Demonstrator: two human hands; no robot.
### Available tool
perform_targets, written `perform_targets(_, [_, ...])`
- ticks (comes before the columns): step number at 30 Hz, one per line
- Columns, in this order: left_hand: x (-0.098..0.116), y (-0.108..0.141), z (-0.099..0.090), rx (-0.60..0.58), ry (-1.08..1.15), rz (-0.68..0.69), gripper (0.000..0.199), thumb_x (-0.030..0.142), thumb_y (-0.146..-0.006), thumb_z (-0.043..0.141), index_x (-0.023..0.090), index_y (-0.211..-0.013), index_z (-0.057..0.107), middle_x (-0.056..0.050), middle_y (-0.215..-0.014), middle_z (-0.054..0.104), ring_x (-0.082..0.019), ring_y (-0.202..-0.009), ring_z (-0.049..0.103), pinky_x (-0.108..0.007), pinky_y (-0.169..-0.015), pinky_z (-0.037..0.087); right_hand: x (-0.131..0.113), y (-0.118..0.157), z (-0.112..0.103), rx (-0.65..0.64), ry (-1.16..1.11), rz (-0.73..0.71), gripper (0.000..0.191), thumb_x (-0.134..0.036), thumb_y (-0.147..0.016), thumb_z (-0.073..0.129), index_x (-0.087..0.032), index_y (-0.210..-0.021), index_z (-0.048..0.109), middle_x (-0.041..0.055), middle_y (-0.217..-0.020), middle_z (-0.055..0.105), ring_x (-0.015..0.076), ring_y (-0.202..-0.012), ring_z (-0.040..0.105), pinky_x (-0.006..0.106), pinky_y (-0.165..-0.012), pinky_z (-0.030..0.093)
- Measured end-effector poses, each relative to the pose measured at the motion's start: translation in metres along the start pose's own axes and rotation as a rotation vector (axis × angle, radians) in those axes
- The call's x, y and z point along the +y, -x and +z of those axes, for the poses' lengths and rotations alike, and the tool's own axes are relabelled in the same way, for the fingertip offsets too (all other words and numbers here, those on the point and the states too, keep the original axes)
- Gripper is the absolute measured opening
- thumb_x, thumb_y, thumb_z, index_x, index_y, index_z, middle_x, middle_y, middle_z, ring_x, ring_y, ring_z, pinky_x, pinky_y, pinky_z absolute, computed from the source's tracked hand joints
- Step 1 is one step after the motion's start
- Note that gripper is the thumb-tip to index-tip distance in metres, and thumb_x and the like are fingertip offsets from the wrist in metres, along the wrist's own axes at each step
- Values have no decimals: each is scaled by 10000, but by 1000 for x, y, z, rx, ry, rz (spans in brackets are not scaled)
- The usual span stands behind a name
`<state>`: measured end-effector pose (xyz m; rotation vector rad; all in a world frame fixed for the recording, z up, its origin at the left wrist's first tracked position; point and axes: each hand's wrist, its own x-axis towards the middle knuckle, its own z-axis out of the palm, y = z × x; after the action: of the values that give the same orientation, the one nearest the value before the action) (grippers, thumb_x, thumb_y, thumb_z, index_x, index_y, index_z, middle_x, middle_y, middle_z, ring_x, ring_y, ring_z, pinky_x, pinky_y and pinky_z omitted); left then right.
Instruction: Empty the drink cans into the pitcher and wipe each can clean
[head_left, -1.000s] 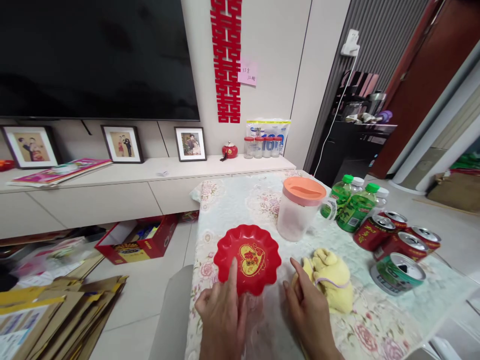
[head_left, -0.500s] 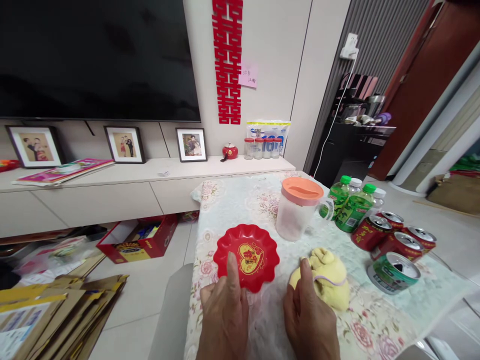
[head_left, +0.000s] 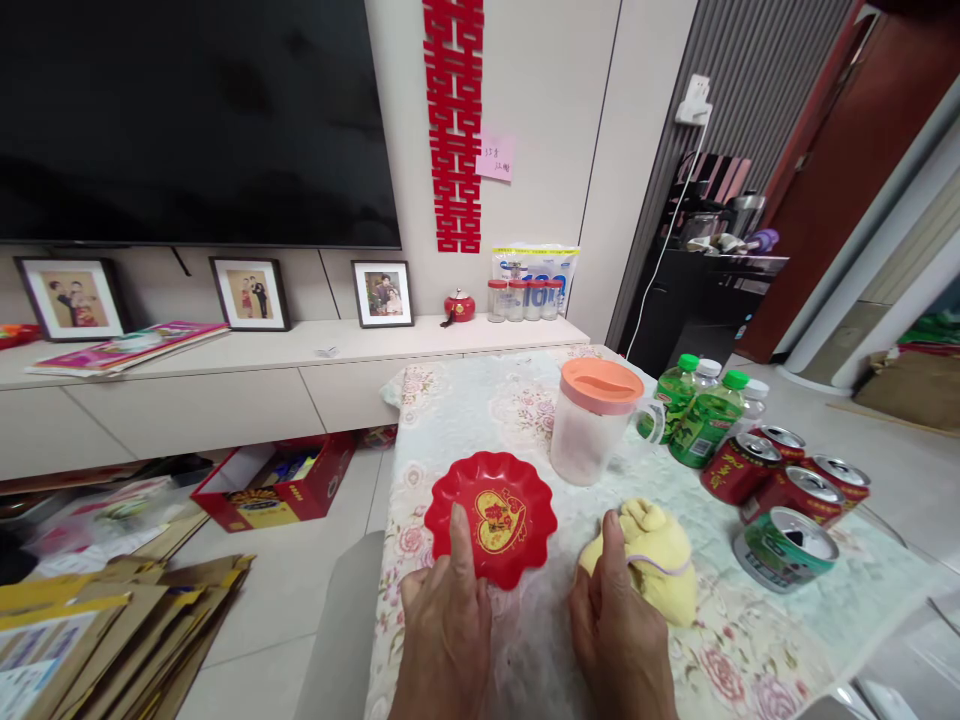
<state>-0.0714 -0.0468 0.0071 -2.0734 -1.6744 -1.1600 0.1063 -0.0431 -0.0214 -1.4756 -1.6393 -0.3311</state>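
Note:
My left hand (head_left: 448, 625) is held low, just in front of the red plate (head_left: 450, 490), one digit pointing up and overlapping its near rim. That scalloped plate has a yellow heart print. To the right, my right hand (head_left: 619, 625) is also raised, thumb upright, beside a folded yellow cloth (head_left: 667, 570) with a pale purple stripe. It overlaps the cloth in view; whether they touch I cannot tell. Neither hand holds anything; both appear loosely open, though the other fingers are partly hidden. Behind the cloth stands a translucent pitcher (head_left: 585, 440) with an orange lid.
On the table's right are green-capped bottles (head_left: 705, 425), red cans (head_left: 799, 492) and a green can (head_left: 784, 550). A flowered cloth (head_left: 724, 670) covers the table. A white cabinet (head_left: 300, 345) runs behind. Left on the floor lie a red box (head_left: 262, 505) and flattened cardboard (head_left: 142, 630).
The hands keep nearly the same pose and place. The view has shifted very slightly; the plate, cloth, pitcher and cans stay where they were.

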Motion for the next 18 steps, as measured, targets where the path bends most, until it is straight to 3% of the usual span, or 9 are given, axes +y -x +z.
perform_targets(7, [-2,0,-2,-32,-15,17,693,95,-983,330,123,-1628,80,63,-613,625,-158,-524,610,-330,-637,485,-1,-1,-1,-10,-15,20,649,-287,-1033,398,-109,-1638,245,1,-606,655,168,-378,573,289,-466,565])
perform_targets(18, [-6,5,-1,-111,-12,-4,703,123,-993,363,142,-1633,73,60,-649,629,-164,-567,615,-340,-680,501,3,1,0,-15,-42,32,651,-323,-1044,398,-118,-1644,249,-13,-569,619,166,-375,561,283,-449,563])
